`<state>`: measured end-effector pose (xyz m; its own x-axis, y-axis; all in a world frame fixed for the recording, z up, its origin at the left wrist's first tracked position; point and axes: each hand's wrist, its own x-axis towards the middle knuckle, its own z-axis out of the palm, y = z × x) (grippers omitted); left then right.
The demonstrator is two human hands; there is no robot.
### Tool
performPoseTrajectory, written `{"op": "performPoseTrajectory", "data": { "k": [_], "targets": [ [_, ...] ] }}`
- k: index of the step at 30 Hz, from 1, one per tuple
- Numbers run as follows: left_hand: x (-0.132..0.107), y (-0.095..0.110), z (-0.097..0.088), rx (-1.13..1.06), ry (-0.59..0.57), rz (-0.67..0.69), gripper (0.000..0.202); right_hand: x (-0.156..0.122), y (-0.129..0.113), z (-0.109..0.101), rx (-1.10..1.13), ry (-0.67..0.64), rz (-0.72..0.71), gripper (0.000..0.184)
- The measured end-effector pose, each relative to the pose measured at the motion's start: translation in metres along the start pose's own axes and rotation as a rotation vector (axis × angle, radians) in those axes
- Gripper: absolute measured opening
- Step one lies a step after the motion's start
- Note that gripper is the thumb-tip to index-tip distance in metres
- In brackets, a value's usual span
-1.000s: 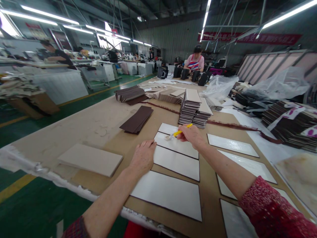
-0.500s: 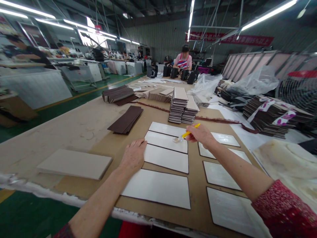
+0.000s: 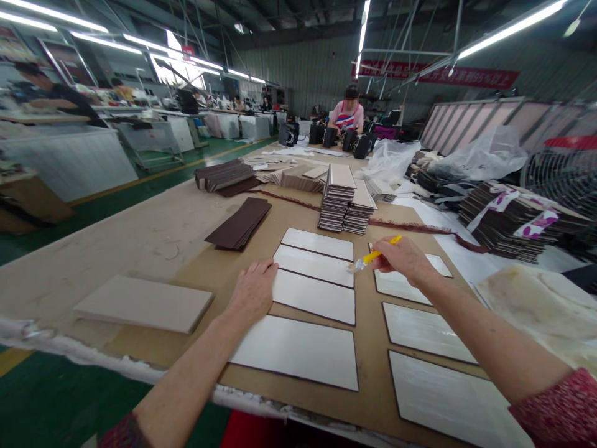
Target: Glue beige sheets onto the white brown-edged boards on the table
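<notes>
My right hand (image 3: 394, 258) is closed around the yellow handle of a brush (image 3: 370, 258). The pale bristles touch the right end of a white rectangular panel (image 3: 314, 266) with dark edges. At that panel's left end lies my left hand (image 3: 254, 289), fingers flat and holding nothing, against the panel edges. Similar white panels lie in the same column: a panel (image 3: 319, 244) behind, another panel (image 3: 314, 297) in front, and a larger one (image 3: 298, 351) nearest me. To the right, a second column of panels (image 3: 448, 386) has a streaky, glossy surface; my right forearm hides part of it.
Dark brown strips (image 3: 239, 224) and a grey board stack (image 3: 144, 302) lie to the left. Stacked panels (image 3: 336, 199) stand behind. Bundled dark boards (image 3: 517, 218) and a wire-guarded fan (image 3: 559, 180) are at the right. A co-worker (image 3: 347, 115) sits beyond the table.
My right hand has moved right with the brush, carrying the bristles along the panel to its right end. My left hand stays at the left edge.
</notes>
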<state>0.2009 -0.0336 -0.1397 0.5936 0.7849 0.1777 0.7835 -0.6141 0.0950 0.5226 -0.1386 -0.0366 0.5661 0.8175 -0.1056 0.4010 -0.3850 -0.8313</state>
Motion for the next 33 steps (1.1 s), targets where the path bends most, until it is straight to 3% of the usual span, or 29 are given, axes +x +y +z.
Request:
{"op": "performPoseTrajectory", "data": {
  "k": [3,6,15,20,25,33],
  "targets": [
    [0.000,-0.001,0.001,-0.022,0.009,-0.012,0.053,-0.001,-0.008,0.001,0.053,0.011,-0.009,0.016],
    [0.002,-0.001,0.003,-0.040,0.028,-0.040,0.056,-0.002,-0.020,0.017,0.161,0.004,-0.042,0.018],
    [0.003,-0.004,0.001,-0.064,0.028,-0.016,0.047,0.003,-0.054,0.114,0.345,-0.151,-0.125,0.022],
    [0.003,-0.003,-0.001,-0.082,0.034,-0.014,0.046,0.011,-0.054,0.146,0.268,-0.180,-0.163,0.025],
    [0.003,-0.002,-0.002,-0.096,0.042,-0.029,0.045,0.011,-0.053,0.152,0.114,-0.192,-0.180,0.026],
    [0.002,-0.002,-0.002,-0.095,0.044,-0.038,0.045,0.015,-0.062,0.116,-0.089,-0.170,-0.230,0.026]
  ]
}}
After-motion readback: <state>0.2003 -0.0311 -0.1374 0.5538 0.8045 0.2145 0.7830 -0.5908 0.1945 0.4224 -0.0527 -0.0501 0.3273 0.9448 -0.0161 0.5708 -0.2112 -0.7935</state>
